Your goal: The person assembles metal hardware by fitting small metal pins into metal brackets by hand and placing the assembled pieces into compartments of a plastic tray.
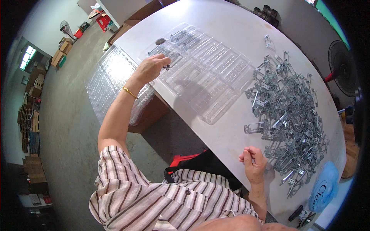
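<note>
A clear plastic tray with rows of slots lies on the white table. Some thin metal brackets rest in the slots at its far left end. My left hand is over the tray's left edge, its fingers closed on a small metal bracket whose end shows below them; the rest is hidden. At the table's near edge, my right hand is raised with thumb and fingertips pinched together. What they hold, if anything, is too small to tell. Beside it spreads a big heap of metal brackets.
More clear trays are stacked left of the table, above a cardboard box. A blue plastic bag and a black-handled tool lie at the near right edge. A black fan stands beyond the table's right side.
</note>
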Motion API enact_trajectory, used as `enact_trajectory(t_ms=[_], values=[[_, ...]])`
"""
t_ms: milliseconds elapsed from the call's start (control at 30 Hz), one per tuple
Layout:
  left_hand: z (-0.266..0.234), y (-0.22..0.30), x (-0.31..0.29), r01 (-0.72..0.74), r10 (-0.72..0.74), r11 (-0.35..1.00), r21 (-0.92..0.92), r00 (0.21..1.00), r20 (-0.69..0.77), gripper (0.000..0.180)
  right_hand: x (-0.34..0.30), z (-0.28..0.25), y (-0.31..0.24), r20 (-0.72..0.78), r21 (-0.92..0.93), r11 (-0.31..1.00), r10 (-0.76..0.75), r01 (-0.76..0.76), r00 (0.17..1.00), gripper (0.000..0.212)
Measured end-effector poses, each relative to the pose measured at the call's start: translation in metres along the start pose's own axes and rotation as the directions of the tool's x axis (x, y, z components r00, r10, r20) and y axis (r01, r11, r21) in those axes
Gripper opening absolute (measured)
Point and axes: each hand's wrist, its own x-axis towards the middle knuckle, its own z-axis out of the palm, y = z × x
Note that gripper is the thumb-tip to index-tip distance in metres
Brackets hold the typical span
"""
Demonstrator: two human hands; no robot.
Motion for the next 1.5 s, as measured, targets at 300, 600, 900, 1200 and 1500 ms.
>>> enact_trajectory(t_ms=[300, 600, 900, 1200, 1500], values=[[0.018, -0.015, 0.002, 0.018, -0.019, 0.999, 0.026, 0.999, 0.044, 0.020, 0.002, 0.001, -0.004, 0.017, -0.002, 1.000, 0.016, -0.016, 1.000, 0.009], [0.029, -0.019, -0.003, -0.050, 0.050, 0.992, 0.116, 0.999, 0.008, 0.007, -0.001, 0.002, 0.000, 0.028, -0.006, 1.000, -0.004, 0.005, 1.000, 0.008], [0.039, -0.019, 0.005, -0.069, 0.069, 0.997, 0.035, 0.998, -0.007, 0.012, -0.006, -0.001, 0.003, -0.013, -0.018, 1.000, -0.015, 0.015, 1.000, 0.008], [-0.012, 0.127, 0.018, -0.207, 0.174, 0.977, -0.048, 0.911, -0.373, 0.022, 0.007, -0.006, -0.010, 0.088, -0.095, 0.983, -0.151, 0.159, 0.985, 0.014], [0.051, 0.286, 0.034, -0.261, 0.140, 0.841, -0.474, 0.951, -0.275, 0.022, -0.001, -0.019, -0.028, 0.136, -0.117, 0.956, -0.252, 0.269, 0.958, 0.012]])
